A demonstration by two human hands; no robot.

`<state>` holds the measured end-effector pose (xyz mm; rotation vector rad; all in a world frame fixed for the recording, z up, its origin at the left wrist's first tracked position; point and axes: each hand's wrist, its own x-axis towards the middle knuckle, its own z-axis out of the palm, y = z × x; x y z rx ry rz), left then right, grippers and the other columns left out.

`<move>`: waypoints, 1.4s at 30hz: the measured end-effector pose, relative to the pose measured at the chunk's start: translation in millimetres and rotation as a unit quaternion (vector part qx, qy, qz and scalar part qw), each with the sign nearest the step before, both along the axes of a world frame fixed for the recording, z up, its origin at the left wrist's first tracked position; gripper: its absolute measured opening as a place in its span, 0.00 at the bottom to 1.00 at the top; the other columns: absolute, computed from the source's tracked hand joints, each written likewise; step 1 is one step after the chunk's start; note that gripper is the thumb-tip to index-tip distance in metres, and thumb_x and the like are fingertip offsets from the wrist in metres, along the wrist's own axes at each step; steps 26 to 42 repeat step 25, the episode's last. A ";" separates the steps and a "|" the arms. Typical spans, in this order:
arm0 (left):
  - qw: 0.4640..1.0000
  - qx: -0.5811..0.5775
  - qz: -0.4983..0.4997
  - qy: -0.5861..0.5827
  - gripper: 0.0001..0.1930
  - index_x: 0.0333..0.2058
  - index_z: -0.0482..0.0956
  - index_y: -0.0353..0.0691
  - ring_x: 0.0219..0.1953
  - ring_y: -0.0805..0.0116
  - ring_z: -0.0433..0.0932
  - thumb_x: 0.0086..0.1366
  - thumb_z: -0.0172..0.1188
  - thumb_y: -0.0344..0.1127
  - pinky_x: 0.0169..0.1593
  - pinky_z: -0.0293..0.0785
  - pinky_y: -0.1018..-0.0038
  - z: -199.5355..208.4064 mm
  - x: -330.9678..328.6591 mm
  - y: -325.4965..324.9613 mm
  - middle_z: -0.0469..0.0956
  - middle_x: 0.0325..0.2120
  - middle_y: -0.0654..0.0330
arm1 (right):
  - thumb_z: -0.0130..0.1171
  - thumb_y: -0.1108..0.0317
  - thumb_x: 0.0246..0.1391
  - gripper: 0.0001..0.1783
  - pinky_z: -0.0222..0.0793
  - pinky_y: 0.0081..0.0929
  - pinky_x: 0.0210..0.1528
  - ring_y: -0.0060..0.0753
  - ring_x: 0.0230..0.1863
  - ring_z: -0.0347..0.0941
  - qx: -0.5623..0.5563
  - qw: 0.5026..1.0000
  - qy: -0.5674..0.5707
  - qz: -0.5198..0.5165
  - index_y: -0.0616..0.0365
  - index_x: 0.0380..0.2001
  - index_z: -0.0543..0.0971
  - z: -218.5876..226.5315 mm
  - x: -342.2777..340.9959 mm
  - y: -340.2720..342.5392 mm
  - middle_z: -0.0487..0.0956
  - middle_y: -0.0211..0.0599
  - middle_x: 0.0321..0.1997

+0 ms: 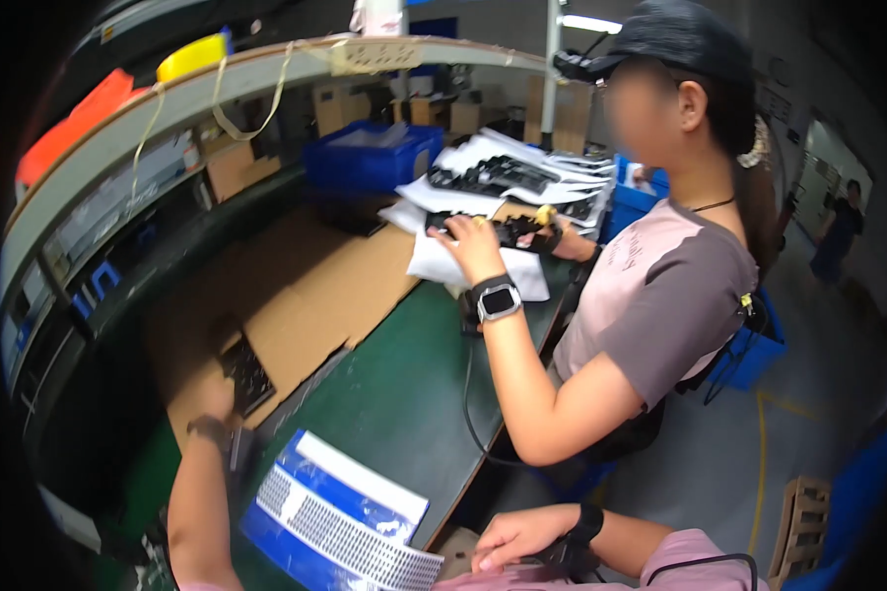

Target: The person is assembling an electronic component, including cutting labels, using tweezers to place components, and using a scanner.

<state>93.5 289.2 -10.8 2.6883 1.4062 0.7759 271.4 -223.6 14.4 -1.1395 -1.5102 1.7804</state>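
Note:
My left hand point(213, 396) reaches over the brown cardboard sheet point(306, 286) at the left of the bench. Right against it lies a dark flat rectangular piece point(247, 374) with small raised details. Motion smears my left fingers, so I cannot tell whether they grip that piece. My right hand point(527, 532) rests low by the bench's front edge, near my body, with its fingers loosely stretched and nothing visible in them. Between my arms sits a blue container point(271, 527) bearing a white label sheet point(340, 522) with rows of small dark marks.
On my right a co-worker in a cap handles black parts point(508, 229) over white sheets point(478, 271). More black parts point(493, 175) lie on paper behind, beside a blue bin point(370, 158). A curved shelf rail point(266, 64) spans the back. A dark cable point(468, 394) hangs by the bench edge.

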 end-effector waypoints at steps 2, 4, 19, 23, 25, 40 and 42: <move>0.999 0.039 -0.009 -0.035 0.13 0.31 0.75 0.36 0.34 0.46 0.73 0.53 0.52 0.39 0.36 0.69 0.58 17.0 3.8 -14.8 0.74 0.30 0.44 | 0.47 0.63 0.57 0.16 0.64 0.21 0.30 0.24 0.29 0.68 0.090 0.995 0.019 -0.036 0.67 0.36 0.74 35.7 1.9 5.2 0.75 0.34 0.26; 0.993 0.058 0.031 -0.093 0.16 0.35 0.73 0.38 0.38 0.48 0.73 0.55 0.54 0.45 0.39 0.69 0.57 34.0 -24.6 -8.8 0.74 0.35 0.45 | 0.46 0.61 0.57 0.17 0.63 0.23 0.31 0.28 0.31 0.69 0.223 0.973 -0.004 -0.058 0.66 0.36 0.75 65.6 -8.2 11.6 0.76 0.37 0.26; 0.508 -0.532 -0.032 -0.677 0.09 0.31 0.73 0.31 0.33 0.62 0.75 0.52 0.46 0.26 0.44 0.72 0.67 92.2 -172.5 -237.0 0.76 0.30 0.53 | 0.54 0.70 0.52 0.08 0.69 0.17 0.29 0.21 0.26 0.71 0.068 0.897 0.229 -0.372 0.65 0.31 0.73 58.3 -64.1 147.2 0.77 0.40 0.29; 0.460 -0.514 -0.022 -0.723 0.17 0.44 0.68 0.34 0.35 0.57 0.76 0.58 0.49 0.35 0.41 0.74 0.60 109.6 -153.9 -290.2 0.74 0.36 0.52 | 0.56 0.74 0.49 0.07 0.71 0.18 0.30 0.24 0.28 0.73 0.089 0.914 0.235 -0.317 0.64 0.32 0.72 58.4 -86.9 188.2 0.76 0.38 0.28; 0.527 -0.427 -0.031 -0.734 0.21 0.48 0.66 0.35 0.39 0.56 0.75 0.59 0.51 0.41 0.40 0.75 0.59 103.3 -155.3 -299.3 0.73 0.40 0.50 | 0.53 0.72 0.52 0.09 0.72 0.20 0.35 0.30 0.31 0.74 0.059 0.938 0.175 -0.295 0.64 0.36 0.71 54.3 -96.8 208.2 0.76 0.44 0.35; 0.527 -0.427 -0.031 -0.734 0.21 0.48 0.66 0.35 0.39 0.56 0.75 0.59 0.51 0.41 0.40 0.75 0.59 103.3 -155.3 -299.3 0.73 0.40 0.50 | 0.53 0.72 0.52 0.09 0.72 0.20 0.35 0.30 0.31 0.74 0.059 0.938 0.175 -0.295 0.64 0.36 0.71 54.3 -96.8 208.2 0.76 0.44 0.35; 0.527 -0.427 -0.031 -0.734 0.21 0.48 0.66 0.35 0.39 0.56 0.75 0.59 0.51 0.41 0.40 0.75 0.59 103.3 -155.3 -299.3 0.73 0.40 0.50 | 0.53 0.72 0.52 0.09 0.72 0.20 0.35 0.30 0.31 0.74 0.059 0.938 0.175 -0.295 0.64 0.36 0.71 54.3 -96.8 208.2 0.76 0.44 0.35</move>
